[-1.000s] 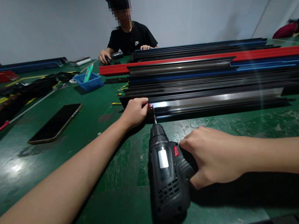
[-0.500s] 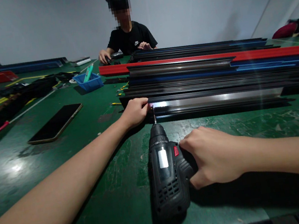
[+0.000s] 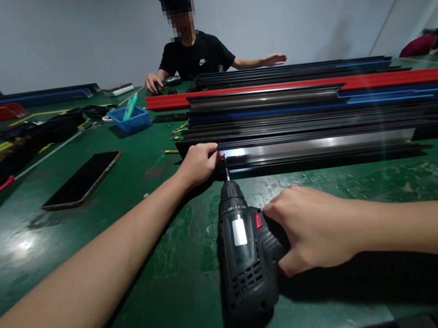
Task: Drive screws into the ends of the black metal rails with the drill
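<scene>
My right hand (image 3: 310,227) is wrapped round the handle of a black cordless drill (image 3: 245,259), which lies on its side low over the green table. The drill's bit (image 3: 226,168) points away from me at the left end of a dark metal profile (image 3: 315,144). My left hand (image 3: 201,162) grips that end of the profile, thumb close to the bit tip. Whatever sits at the tip is too small to make out. The drill's lamp throws a bright spot on the profile.
Behind the profile lie more black profiles and a long red one (image 3: 253,90). A blue basket (image 3: 131,123) and a phone (image 3: 82,180) stand to the left, with cables (image 3: 12,147) beyond. Across the table sits a person (image 3: 195,54) in a black shirt.
The person opposite has stretched one arm out to the side. The drill's numbered collar has turned slightly. My hands and the profile have stayed in place.
</scene>
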Tool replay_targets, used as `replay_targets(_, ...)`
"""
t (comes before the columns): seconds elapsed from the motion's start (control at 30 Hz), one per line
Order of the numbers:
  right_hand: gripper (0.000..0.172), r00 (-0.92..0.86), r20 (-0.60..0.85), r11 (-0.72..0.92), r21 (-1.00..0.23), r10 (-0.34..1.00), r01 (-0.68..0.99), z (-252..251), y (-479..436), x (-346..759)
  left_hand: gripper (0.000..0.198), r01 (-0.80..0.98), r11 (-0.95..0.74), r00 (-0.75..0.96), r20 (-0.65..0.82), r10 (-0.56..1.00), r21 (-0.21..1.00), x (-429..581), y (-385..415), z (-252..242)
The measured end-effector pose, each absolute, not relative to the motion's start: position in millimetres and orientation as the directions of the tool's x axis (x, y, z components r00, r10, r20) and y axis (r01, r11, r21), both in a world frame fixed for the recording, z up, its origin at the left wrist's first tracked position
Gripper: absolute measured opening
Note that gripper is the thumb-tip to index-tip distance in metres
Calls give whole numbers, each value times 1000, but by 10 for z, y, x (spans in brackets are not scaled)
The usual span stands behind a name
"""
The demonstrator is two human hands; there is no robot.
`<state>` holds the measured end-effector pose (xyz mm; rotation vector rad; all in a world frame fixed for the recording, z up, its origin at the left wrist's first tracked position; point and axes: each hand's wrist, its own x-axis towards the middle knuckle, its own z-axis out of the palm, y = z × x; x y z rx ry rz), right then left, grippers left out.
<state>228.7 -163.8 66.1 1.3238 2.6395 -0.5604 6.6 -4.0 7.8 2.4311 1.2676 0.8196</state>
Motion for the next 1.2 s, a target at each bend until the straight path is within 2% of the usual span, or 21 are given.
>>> replay_targets(1.2, 43, -602, -293, 538, -274, 743, 797, 684, -1649, 2286, 29, 659, -585, 461, 360, 811, 473, 56, -30, 70)
